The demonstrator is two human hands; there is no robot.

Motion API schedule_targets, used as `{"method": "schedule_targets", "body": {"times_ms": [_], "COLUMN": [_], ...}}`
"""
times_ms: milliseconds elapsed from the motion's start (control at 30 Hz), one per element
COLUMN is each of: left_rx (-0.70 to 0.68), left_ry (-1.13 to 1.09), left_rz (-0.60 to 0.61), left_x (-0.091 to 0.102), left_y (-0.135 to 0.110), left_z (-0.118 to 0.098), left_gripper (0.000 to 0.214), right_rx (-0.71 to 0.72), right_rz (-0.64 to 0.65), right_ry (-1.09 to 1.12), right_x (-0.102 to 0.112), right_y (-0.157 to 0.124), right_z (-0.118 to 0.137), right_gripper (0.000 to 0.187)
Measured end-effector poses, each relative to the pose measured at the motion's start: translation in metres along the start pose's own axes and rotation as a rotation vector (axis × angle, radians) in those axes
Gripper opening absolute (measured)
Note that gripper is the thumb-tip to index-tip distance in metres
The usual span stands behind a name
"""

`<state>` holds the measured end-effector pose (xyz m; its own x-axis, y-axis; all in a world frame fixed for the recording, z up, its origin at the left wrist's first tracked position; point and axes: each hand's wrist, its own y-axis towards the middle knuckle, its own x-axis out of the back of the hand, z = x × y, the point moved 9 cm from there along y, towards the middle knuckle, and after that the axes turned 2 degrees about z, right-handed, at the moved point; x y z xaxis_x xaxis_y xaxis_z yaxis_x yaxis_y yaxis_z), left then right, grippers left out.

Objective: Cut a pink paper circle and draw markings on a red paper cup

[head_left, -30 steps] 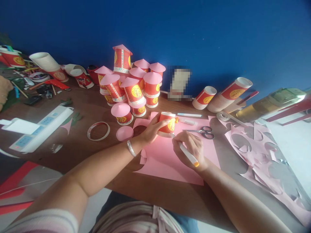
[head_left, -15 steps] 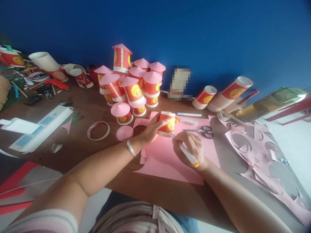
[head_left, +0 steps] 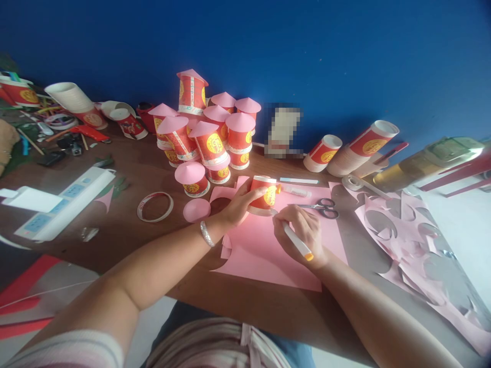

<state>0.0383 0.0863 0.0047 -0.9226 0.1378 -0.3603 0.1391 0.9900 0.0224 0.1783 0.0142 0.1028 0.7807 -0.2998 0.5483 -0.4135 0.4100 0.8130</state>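
My left hand [head_left: 241, 205] is closed around a red paper cup [head_left: 262, 198] with a yellow emblem and a pale rim at its lower end. In my right hand [head_left: 301, 235] is a white marker [head_left: 296, 241] with an orange end; its tip points at the cup's lower rim, and I cannot tell whether it touches. Under both hands lies a pink paper sheet [head_left: 261, 260]. On that sheet, beyond my right hand, are scissors [head_left: 326, 208] with dark handles and a glue stick [head_left: 297, 191] with an orange cap.
Red cups with pink cone tops [head_left: 211, 145] stand clustered at the back. Left are a paper ring [head_left: 155, 207] and a white power strip [head_left: 72, 197]. Stacked cups [head_left: 356, 153], a tape roll [head_left: 352, 182] and pink paper scraps [head_left: 410, 250] lie right. Behind rises a blue wall [head_left: 345, 56].
The marker and my right hand have shifted very slightly at the cup's lower rim. My left hand keeps its hold on the cup, almost unmoved.
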Motion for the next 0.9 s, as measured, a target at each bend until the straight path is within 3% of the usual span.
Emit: {"method": "schedule_targets", "body": {"times_ms": [900], "left_rx": [0.007], "left_ry": [0.03], "left_rz": [-0.006], "left_x": [-0.005], "left_y": [-0.003], "left_z": [-0.01], "left_gripper": [0.038], "right_rx": [0.046], "right_rz": [0.069], "right_ry": [0.051], "right_x": [-0.001], "right_y": [-0.001], "right_z": [0.005], "right_gripper": [0.028]}}
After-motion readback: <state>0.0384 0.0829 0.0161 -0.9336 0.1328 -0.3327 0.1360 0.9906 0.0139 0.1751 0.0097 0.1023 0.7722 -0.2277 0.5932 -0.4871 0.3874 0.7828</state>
